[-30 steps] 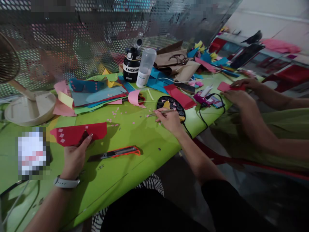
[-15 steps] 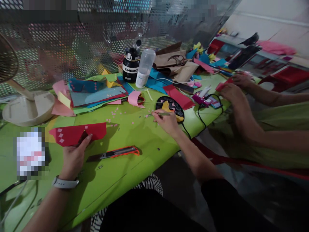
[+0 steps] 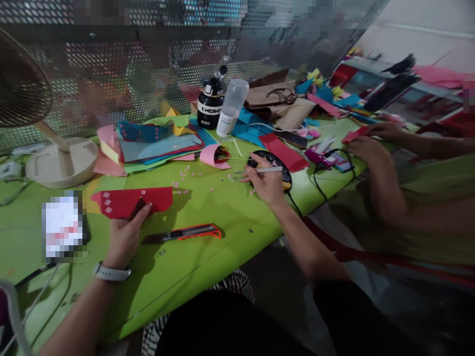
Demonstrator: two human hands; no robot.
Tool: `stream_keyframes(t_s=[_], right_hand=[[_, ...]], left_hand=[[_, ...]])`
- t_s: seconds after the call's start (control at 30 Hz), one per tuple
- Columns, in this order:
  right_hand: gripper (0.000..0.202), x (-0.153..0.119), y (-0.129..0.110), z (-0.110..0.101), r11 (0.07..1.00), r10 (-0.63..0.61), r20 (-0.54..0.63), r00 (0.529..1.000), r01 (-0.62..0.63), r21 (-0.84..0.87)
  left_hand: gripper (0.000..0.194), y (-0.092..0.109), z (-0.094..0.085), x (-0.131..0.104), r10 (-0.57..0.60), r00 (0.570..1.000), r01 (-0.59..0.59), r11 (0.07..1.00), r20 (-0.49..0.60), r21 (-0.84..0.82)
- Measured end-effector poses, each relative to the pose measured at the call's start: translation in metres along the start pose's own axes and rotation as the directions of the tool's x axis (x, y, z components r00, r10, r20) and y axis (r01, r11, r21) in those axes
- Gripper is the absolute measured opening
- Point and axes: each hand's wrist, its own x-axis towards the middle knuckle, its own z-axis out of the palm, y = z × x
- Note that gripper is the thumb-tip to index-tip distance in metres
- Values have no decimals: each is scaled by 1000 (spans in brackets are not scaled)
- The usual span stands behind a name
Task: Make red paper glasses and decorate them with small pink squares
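Note:
My left hand (image 3: pixel 128 232) is closed on red paper glasses (image 3: pixel 159 198), the thumb on their near edge by a dark notch. Pale pink diamonds are stuck along their left side, and one is at the top edge. My right hand (image 3: pixel 265 183) pinches slim tweezers (image 3: pixel 270 169), their tips pointing left, close to small pink paper bits (image 3: pixel 185 180) scattered on the green table (image 3: pixel 208 257). Behind this hand is a round black tray (image 3: pixel 284 173), partly covered, with something yellow in it. A box cutter (image 3: pixel 193 231) with an orange edge lies between my hands.
Blue paper glasses (image 3: pixel 141 131) rest on stacked coloured paper (image 3: pixel 159 151). A black bottle (image 3: pixel 210 106) and a clear squeeze bottle (image 3: pixel 232 109) stand behind. A fan (image 3: pixel 61 163) stands at left, and a blurred-out device (image 3: pixel 63 225) lies nearer. At right, another person's hands (image 3: pixel 365 146) hold red paper.
The view has swung slightly left, so everything sits further right. My right fingers have lifted and turned the tweezers, now covering more of the yellow thing. My left hand still holds the red glasses.

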Motion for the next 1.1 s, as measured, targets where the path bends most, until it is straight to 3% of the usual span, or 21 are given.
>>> stream_keyframes(t_s=[0.17,0.27,0.37,0.53,0.67,0.97,1.1], right_hand=[[52,-13,-61,33,958,-131,95,987,101,267],[48,-26,-96,62,914,-213,207,955,120,388],[45,-39,-116,88,875,-287,280,916,131,467],[42,-50,-119,107,850,-319,251,914,159,502],[37,-52,-118,105,844,-322,215,922,176,507],[32,-51,-120,102,844,-437,126,890,358,399],[33,-51,-119,102,855,-447,151,882,372,361]], left_hand=[[36,-3,1,-6,-56,998,59,993,30,-98],[34,-5,0,-8,-87,996,88,991,17,-100],[35,-6,-1,-10,-114,992,119,985,47,-124],[37,-6,0,-12,-117,991,125,983,65,-138],[37,-5,1,-13,-122,989,133,980,77,-151],[29,-4,0,-15,-94,991,102,991,95,-84],[31,-2,1,-15,-101,991,109,990,92,-86]])
